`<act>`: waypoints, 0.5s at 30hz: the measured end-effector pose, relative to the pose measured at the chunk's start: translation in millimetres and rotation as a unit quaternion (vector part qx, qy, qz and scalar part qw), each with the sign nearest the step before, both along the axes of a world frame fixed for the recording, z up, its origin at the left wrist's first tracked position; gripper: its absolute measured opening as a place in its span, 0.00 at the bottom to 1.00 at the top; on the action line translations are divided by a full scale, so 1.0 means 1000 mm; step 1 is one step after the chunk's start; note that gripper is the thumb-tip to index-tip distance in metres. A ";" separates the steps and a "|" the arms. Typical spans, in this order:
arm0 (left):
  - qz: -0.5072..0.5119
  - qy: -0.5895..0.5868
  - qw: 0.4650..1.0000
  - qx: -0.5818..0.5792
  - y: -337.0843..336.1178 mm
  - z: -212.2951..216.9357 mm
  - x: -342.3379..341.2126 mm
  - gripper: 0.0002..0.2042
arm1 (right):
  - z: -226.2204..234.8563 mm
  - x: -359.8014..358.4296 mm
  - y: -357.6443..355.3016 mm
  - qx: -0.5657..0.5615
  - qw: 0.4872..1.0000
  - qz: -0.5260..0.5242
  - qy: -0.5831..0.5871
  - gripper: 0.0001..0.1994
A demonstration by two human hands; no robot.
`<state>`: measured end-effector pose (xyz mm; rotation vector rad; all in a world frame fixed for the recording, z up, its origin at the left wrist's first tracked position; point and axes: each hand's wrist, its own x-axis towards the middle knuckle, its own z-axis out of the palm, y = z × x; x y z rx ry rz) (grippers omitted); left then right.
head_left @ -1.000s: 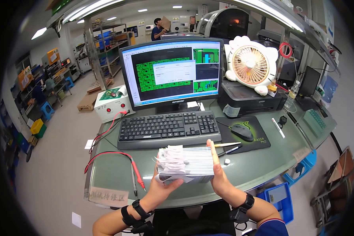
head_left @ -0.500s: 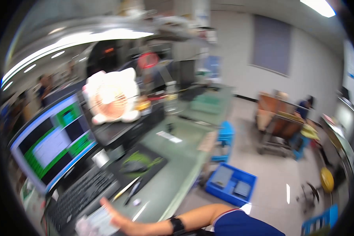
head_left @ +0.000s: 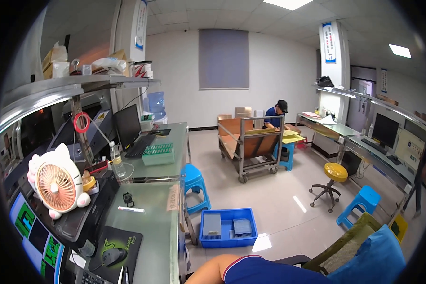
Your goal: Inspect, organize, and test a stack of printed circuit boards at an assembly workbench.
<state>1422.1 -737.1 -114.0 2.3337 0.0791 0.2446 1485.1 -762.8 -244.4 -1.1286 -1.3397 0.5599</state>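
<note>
Neither of my hands is in view. At the lower edge shows a bare upper arm [head_left: 209,271] of mine with a dark blue sleeve [head_left: 274,271]; its forearm and hand are out of the picture. On the desk [head_left: 160,227] at the left, a black mouse [head_left: 114,256] rests on a dark mouse pad [head_left: 131,240] with a green print. Beside it are part of a keyboard [head_left: 92,277], two pens cut by the lower edge and a lit monitor [head_left: 31,236]. Behind these stands a white cat-shaped fan [head_left: 57,182].
A blue bin [head_left: 227,244] with grey ribbed pieces sits on the floor, near blue stools [head_left: 194,189]. Farther off, a person [head_left: 273,117] sits behind a metal cart [head_left: 251,142]. A yellow stool [head_left: 335,173] and a mesh chair [head_left: 348,246] with a blue cushion stand right.
The view has swung to the right. The hand near the keyboard, above a black wristband, has left the picture, and only the upper arm and sleeve still show.
</note>
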 end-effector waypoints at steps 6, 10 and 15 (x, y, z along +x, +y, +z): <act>-0.059 0.002 0.998 -0.006 -0.019 0.000 0.023 0.19 | -0.005 0.007 0.007 -0.011 1.000 -0.017 0.012 0.38; -0.086 0.006 0.996 -0.008 -0.031 -0.002 0.030 0.19 | -0.005 0.006 -0.001 -0.004 0.999 -0.041 0.015 0.40; -0.106 -0.001 0.994 -0.015 -0.043 -0.008 0.033 0.19 | -0.009 0.007 -0.021 -0.013 0.998 -0.066 0.010 0.41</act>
